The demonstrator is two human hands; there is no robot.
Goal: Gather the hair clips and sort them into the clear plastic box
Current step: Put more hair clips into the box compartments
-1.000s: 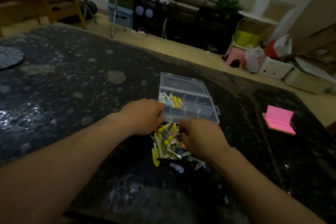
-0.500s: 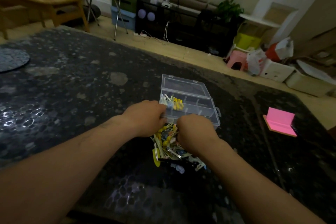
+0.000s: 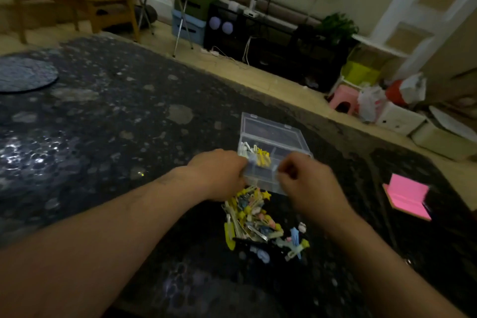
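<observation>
Your left hand [image 3: 219,173] has its fingers curled at the near-left edge of the box [image 3: 273,148]; whether they pinch a clip you cannot tell. Your right hand [image 3: 305,183] has lifted off the pile [image 3: 254,219] since 0.5 s ago, its fingers closed over the box's near edge, grip unclear. White and yellow clips [image 3: 256,153] lie in the left compartment. A pink pad [image 3: 406,195] sits well right

Pink notepad [image 3: 407,199], perhaps; dark table [image 3: 103,124].
</observation>
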